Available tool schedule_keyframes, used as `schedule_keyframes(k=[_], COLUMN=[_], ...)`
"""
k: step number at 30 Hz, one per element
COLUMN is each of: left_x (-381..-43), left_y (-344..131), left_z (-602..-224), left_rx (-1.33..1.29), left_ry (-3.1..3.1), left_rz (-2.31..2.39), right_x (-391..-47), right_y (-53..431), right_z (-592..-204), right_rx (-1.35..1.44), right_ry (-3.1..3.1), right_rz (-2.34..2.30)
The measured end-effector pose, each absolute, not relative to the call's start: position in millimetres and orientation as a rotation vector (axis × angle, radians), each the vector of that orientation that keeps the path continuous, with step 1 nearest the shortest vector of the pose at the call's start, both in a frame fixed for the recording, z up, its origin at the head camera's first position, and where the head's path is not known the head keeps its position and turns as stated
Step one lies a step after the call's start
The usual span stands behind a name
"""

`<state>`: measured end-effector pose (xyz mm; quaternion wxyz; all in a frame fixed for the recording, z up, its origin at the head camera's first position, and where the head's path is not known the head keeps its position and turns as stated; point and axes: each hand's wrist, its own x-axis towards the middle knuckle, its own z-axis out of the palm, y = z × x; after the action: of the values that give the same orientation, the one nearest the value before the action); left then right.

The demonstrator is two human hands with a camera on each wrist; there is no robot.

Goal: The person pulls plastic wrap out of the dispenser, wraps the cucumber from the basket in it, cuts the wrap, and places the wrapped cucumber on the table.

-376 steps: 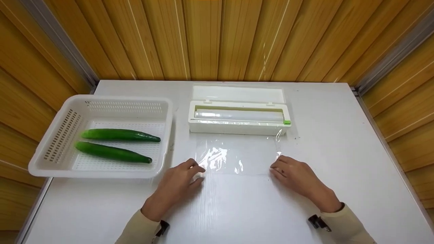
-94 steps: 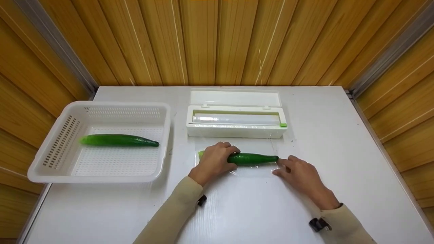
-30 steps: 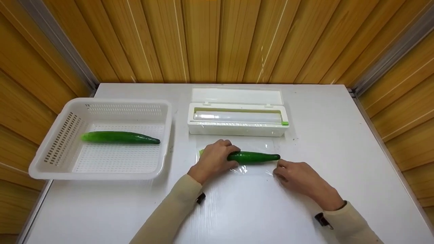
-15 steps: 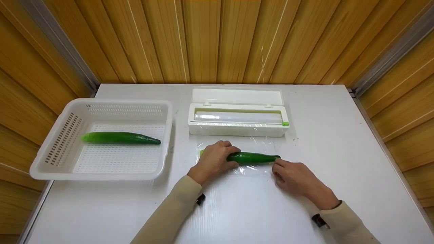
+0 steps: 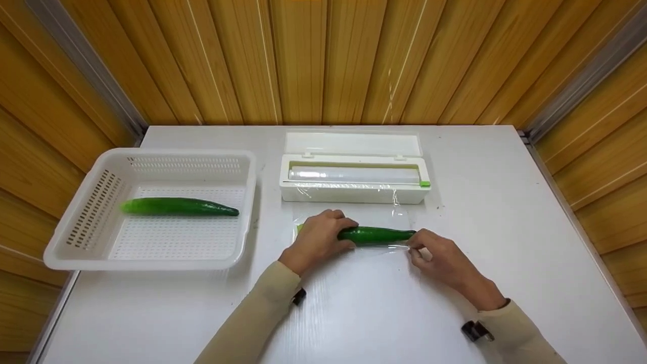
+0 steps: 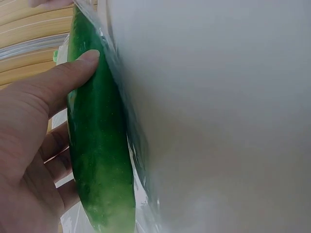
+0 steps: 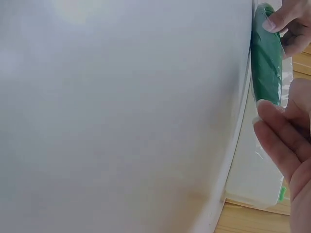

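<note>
A dark green cucumber (image 5: 376, 235) lies crosswise on a sheet of clear cling film (image 5: 384, 216). My left hand (image 5: 319, 237) grips its paler left half, hiding much of that part. In the left wrist view, the thumb presses the near side of the cucumber (image 6: 99, 116) and the fingers are behind it. Raised cling film (image 6: 124, 90) runs along its near side. My right hand (image 5: 445, 258) pinches the near right part of the film beside the cucumber's tip. In the right wrist view, the fingertips of my right hand (image 7: 291, 141) are right at the cucumber's end (image 7: 267, 73).
Behind the cucumber stands a white cling film box (image 5: 354, 194), lid folded back, with the film roll (image 5: 354, 175) inside and a green slider (image 5: 425, 184) at its right. A white perforated basket (image 5: 151, 264) on the left holds another cucumber (image 5: 179, 206).
One cucumber has gone from the basket onto the pulled-out film. In the last second, my right hand has raised the film's near edge towards the cucumber; my left hand keeps its grip.
</note>
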<state>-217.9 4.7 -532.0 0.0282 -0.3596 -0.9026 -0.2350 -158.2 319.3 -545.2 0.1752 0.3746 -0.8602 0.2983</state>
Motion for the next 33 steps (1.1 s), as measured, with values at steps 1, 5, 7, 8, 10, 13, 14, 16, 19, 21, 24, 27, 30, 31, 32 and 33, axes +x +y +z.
schedule_keyframes(k=[1, 5, 7, 8, 10, 13, 14, 16, 19, 21, 24, 27, 30, 31, 32, 33], left_x=[-218, -219, -219, -219, -218, -217, -217, -217, -218, -218, -219, -218, -218, -217, -217, -217], left_y=[5, 4, 3, 3, 3, 3, 4, 4, 5, 5, 5, 5, 4, 4, 4, 4], left_z=[-532, -531, -531, -531, -530, -530, -530, -530, -530, -531, -532, -531, -531, -531, -531, -531], left_rx=[-1.111, -1.119, -1.12, -1.121, -1.124, -1.124, -1.123, -1.12, -1.115, -1.12, -1.129, -1.138, -1.143, -1.144, -1.144, -1.142], left_ry=[-2.787, -2.788, -2.785, -2.783, -2.781, -2.79, -2.796, -2.809, -2.814, -2.809, -2.801, -2.795, -2.785, -2.783, -2.782, -2.78], left_rz=[-0.722, -0.718, -0.719, -0.718, -0.715, -0.716, -0.716, -0.716, -0.704, -0.692, -0.679, -0.681, -0.68, -0.679, -0.68, -0.679], right_x=[-158, -156, -156, -156, -156, -157, -157, -158, -159, -159, -161, -163, -166, -167, -168, -169], right_y=[319, 319, 319, 318, 317, 315, 315, 314, 313, 313, 312, 311, 309, 309, 308, 308], right_z=[-545, -543, -542, -542, -541, -541, -541, -541, -542, -542, -543, -542, -540, -540, -539, -539], right_rx=[1.044, 0.996, 0.966, 0.952, 0.917, 0.866, 0.851, 0.809, 0.746, 0.712, 0.66, 0.578, 0.463, 0.426, 0.39, 0.355], right_ry=[-2.443, -2.476, -2.49, -2.492, -2.484, -2.452, -2.444, -2.443, -2.479, -2.519, -2.573, -2.61, -2.653, -2.668, -2.684, -2.7], right_rz=[0.857, 0.878, 0.851, 0.834, 0.791, 0.744, 0.734, 0.719, 0.739, 0.79, 0.899, 1.017, 1.137, 1.182, 1.228, 1.27])
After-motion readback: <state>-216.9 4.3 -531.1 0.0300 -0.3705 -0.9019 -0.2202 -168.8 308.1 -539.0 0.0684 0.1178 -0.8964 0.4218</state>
